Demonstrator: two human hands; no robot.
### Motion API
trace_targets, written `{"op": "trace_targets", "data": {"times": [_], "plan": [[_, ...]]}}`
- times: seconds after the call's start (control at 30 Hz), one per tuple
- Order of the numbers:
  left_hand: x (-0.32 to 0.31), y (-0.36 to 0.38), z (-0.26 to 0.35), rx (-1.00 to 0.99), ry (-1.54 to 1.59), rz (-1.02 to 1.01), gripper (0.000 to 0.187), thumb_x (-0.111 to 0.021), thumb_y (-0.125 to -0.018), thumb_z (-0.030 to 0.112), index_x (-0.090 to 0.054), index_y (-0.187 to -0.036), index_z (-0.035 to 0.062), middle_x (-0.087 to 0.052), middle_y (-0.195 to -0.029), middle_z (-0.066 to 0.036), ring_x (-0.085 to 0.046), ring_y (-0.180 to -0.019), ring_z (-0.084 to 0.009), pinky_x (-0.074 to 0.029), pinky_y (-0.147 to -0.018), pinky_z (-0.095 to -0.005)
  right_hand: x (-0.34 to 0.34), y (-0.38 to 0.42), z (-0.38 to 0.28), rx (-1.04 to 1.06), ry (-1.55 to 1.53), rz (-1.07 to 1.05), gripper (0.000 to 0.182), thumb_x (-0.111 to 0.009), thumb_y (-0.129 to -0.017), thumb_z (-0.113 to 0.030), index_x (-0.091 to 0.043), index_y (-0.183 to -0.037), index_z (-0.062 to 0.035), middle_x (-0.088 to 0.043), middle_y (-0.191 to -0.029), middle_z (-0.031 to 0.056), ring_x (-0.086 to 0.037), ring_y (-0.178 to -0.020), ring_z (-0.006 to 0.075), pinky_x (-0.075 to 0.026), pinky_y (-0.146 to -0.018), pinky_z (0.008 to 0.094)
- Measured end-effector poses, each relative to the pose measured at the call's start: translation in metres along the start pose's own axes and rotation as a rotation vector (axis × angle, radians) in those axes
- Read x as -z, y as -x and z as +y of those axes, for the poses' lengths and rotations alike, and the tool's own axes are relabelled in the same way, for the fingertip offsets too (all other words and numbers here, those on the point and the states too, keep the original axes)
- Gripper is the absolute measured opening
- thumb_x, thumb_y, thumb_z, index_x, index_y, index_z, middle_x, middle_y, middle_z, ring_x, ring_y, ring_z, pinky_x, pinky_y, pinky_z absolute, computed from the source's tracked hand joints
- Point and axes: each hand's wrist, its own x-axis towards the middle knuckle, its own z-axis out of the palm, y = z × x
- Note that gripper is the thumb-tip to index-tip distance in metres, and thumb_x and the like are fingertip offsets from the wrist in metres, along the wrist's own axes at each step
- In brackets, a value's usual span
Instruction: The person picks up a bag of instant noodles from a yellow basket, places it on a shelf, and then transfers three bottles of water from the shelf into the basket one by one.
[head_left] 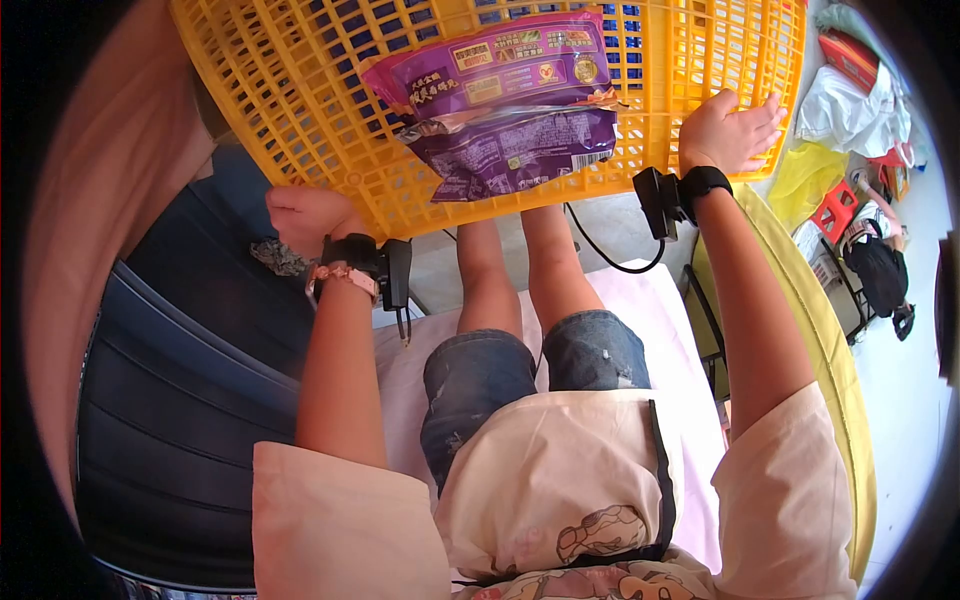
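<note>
A yellow plastic basket point(300, 130) with a lattice of openings fills the top of the view. Inside it lie a purple printed packet point(520, 75) and, just below, another shiny purple packet point(520, 150) with a barcode. My left hand point(310, 218) is closed beside the basket's lower left corner; what its fingers hold, if anything, is hidden. Across the basket's lower right side lies my right hand point(730, 132), fingers stretched out and a little apart. Each wrist wears a black strap with a small device, and the left also has a pink band.
Below the basket are my legs over a pale pink cloth point(690, 400). Dark ribbed upholstery point(180, 440) is at the left. At the right are a yellow-green cloth edge point(850, 470), a red stool point(835, 210), white bags point(850, 110) and a person point(878, 255) in the background.
</note>
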Motion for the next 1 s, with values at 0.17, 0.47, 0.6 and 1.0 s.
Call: {"op": "trace_targets", "data": {"times": [0.17,0.47,0.6,1.0], "plan": [[-0.0004,0.0002,0.0002,0.004,-0.014,0.018,0.052,-0.023,-0.089,0.037,-0.064,-0.086,0.0047,-0.064,-0.092,-0.025,-0.057,-0.086,-0.0475,-0.043,-0.074,-0.0536,-0.0002,-0.0002,-0.0003,0.003,0.005,0.005,0.061,-0.038,-0.085,-0.035,-0.029,-0.141,-0.0132,-0.025,-0.149,0.0125,-0.019,-0.138,0.0338,-0.012,-0.107,0.0581],[0.0006,0.0011,0.0005,-0.006,0.01,0.008,0.052,-0.023,-0.089,0.036,-0.064,-0.083,0.0046,-0.065,-0.088,-0.023,-0.057,-0.084,-0.0468,-0.043,-0.072,-0.053,-0.002,-0.0002,0.0014,0.039,0.033,0.042,0.059,-0.038,-0.083,-0.031,-0.032,-0.139,-0.0102,-0.03,-0.146,0.0157,-0.025,-0.136,0.0359,-0.017,-0.104,0.0609],[-0.0038,-0.0015,-0.0063,-0.053,0.012,0.037,0.051,-0.024,-0.089,0.036,-0.064,-0.083,0.0044,-0.065,-0.088,-0.023,-0.057,-0.084,-0.0465,-0.043,-0.072,-0.0526,-0.0013,0.0002,0.0009,0.04,0.033,0.038,0.059,-0.038,-0.083,-0.031,-0.032,-0.139,-0.0096,-0.029,-0.146,0.0163,-0.025,-0.136,0.0362,-0.015,-0.105,0.0605],[0.0005,-0.0004,-0.0026,-0.047,0.005,0.012,0.051,-0.024,-0.089,0.035,-0.065,-0.086,0.0037,-0.064,-0.091,-0.024,-0.057,-0.086,-0.0464,-0.043,-0.073,-0.0526,-0.0004,0.0011,-0.0002,0.042,0.017,0.034,0.06,-0.038,-0.083,-0.03,-0.031,-0.139,-0.0092,-0.029,-0.146,0.0169,-0.024,-0.135,0.0372,-0.014,-0.105,0.0611]]}}
